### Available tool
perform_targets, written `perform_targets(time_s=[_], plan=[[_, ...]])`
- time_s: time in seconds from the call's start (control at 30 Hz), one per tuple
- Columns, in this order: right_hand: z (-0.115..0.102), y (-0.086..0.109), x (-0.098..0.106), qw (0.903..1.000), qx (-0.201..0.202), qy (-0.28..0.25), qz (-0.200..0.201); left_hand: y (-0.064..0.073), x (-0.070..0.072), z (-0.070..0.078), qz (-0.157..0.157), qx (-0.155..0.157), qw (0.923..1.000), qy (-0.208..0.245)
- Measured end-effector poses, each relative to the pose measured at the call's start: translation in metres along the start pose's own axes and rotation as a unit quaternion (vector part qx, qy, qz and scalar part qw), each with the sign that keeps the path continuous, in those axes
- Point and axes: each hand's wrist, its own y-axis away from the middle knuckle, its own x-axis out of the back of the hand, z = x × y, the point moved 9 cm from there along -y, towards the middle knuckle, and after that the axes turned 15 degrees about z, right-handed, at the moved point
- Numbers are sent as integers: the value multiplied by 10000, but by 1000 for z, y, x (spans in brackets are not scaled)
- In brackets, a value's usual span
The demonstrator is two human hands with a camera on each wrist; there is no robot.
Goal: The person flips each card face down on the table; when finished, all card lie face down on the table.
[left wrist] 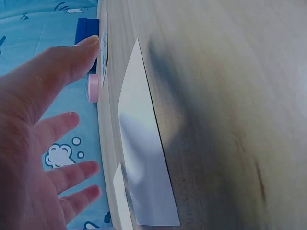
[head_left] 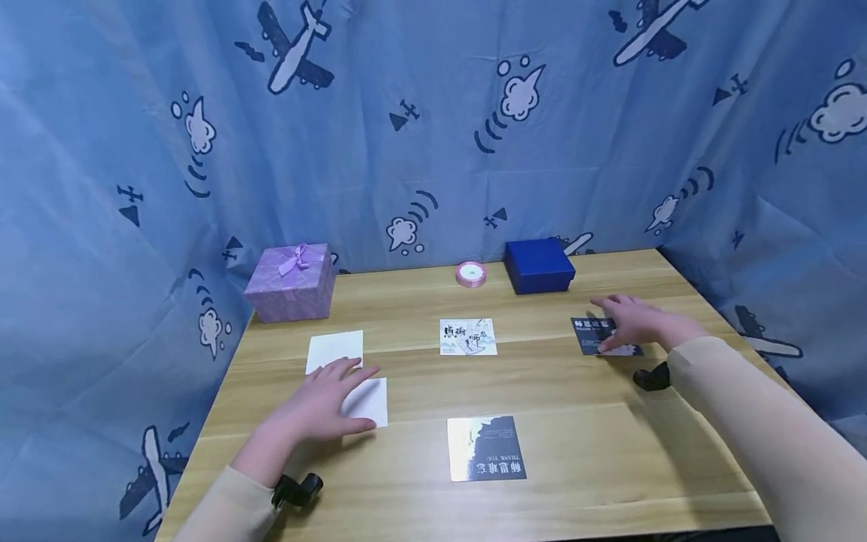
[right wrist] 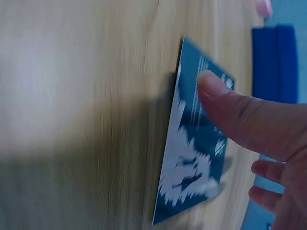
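Note:
Over two white cards on the left of the table, my left hand (head_left: 321, 403) hovers with its fingers spread. The farther white card (head_left: 332, 346) and the nearer white card (head_left: 369, 403) are partly hidden by it in the head view. On the right side, my right hand (head_left: 633, 324) is over a dark printed card (head_left: 589, 331). Its thumb (right wrist: 216, 88) overlaps the card's printed face in the right wrist view, and the other fingers reach past the far edge. White silhouettes and lettering show on that dark card.
A pale card with brush lettering (head_left: 468, 336) lies mid-table, and a glossy grey-and-white card (head_left: 486, 449) nearer the front. Along the back stand a purple gift box with a bow (head_left: 291, 286), a pink ribbon roll (head_left: 470, 274) and a blue box (head_left: 539, 267), before a blue curtain (head_left: 433, 135).

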Motion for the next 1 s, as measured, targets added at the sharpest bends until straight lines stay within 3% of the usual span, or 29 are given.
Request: perform_targets(time_s=[0.23, 0.47, 0.7, 0.83, 1.0], plan=[[18, -1, -26, 9984, -362, -67, -425, 8, -3, -5, 62, 133, 9998, 126], [23, -14, -9, 9985, -355, 423, -48, 0, 2, -14, 297, 172, 9994, 43], [24, -18, -6, 9993, -373, 100, -3, -6, -2, -16, 254, 140, 9996, 60], [17, -22, 6, 9982, -148, 30, 574, -6, -3, -17, 259, 140, 9995, 60], [-3, -23, 33, 9867, 576, 317, 1489, -7, -2, -18, 298, 115, 9995, 70]])
